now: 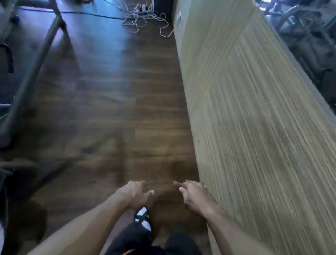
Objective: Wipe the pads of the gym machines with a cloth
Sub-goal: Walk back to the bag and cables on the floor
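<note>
While both arms reach forward over the dark wooden floor [105,107], the left hand [133,194] curls loosely and empty, the right hand [193,195] – at three o'clock of it – spreads its fingers beside the striped wooden wall [262,124]; no cloth or pad can be made out.

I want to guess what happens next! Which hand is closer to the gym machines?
Probably the left hand: the metal frame stands on the left side. The right hand hangs beside the wooden wall. Both hands are empty; no cloth shows.

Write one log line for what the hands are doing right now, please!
left hand: empty, loosely curled | right hand: empty, beside striped wooden wall panel | cloth: not visible | dark wood plank floor ahead
</note>
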Action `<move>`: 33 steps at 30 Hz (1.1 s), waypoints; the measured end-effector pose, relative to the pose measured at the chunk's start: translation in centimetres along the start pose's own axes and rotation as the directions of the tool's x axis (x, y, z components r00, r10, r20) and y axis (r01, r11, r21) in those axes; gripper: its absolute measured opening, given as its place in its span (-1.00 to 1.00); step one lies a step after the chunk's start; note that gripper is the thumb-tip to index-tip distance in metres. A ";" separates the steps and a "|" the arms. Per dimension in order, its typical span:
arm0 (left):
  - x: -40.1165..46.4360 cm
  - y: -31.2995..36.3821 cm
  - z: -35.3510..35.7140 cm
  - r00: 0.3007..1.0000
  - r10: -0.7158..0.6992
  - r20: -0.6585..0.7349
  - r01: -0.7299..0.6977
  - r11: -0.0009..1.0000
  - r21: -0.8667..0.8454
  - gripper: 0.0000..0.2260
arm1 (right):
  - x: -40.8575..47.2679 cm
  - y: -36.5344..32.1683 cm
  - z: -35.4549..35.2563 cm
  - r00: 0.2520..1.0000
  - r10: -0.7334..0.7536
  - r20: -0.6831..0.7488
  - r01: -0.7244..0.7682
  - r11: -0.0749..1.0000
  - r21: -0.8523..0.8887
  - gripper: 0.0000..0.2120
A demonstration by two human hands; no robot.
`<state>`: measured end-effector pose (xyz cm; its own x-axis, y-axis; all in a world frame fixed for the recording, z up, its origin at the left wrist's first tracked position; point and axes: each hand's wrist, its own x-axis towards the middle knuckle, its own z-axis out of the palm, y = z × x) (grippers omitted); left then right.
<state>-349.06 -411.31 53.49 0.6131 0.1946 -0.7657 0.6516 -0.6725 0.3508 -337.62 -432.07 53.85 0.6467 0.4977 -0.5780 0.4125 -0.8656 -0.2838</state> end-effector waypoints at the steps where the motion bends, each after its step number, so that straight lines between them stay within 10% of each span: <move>1: 1.6 0.3 -2.6 1.000 -0.012 -0.006 0.012 1.000 -0.006 -0.50 | 2.5 -0.6 -2.0 1.000 -0.010 -0.007 0.010 1.000 -0.011 -0.64; 33: 52.9 4.6 -73.4 0.976 -0.184 -0.118 0.145 0.950 -0.278 -0.45 | 80.1 -24.0 -49.7 0.971 -0.231 0.066 0.240 0.943 -0.229 -0.66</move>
<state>-280.83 -351.64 54.14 0.5315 0.3980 -0.7477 0.8318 -0.4118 0.3721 -263.84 -368.67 52.38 0.4904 0.6796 -0.5456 0.6914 -0.6845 -0.2311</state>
